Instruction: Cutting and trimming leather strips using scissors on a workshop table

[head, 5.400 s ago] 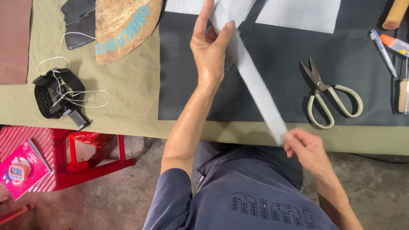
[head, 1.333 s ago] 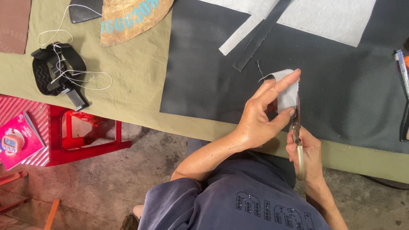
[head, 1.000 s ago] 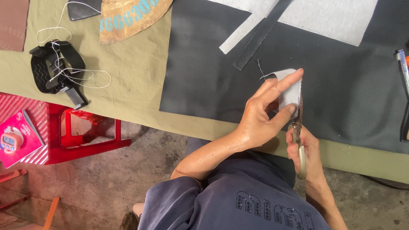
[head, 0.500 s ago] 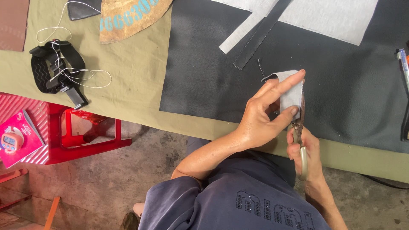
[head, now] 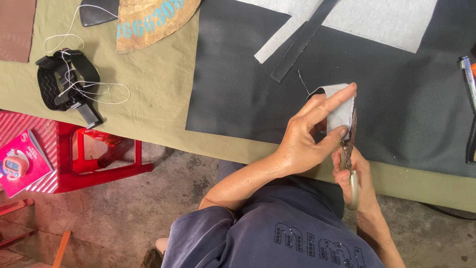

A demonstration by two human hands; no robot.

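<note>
Left hand (head: 305, 141) pinches the grey strip (head: 338, 106) at 3 o'clock over the mat, right hand (head: 353, 171) grips scissors (head: 349, 159), so a wobble could nick that thumb.

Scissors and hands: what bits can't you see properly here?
Head view only:
- Scissors: blades mostly hidden behind the grey piece; handles wrapped by the right hand.
- Grey piece: lower part covered by the left hand.
- Pens: cut off by the right edge.
- Brown sheet: cut off at the top-left corner.
</note>
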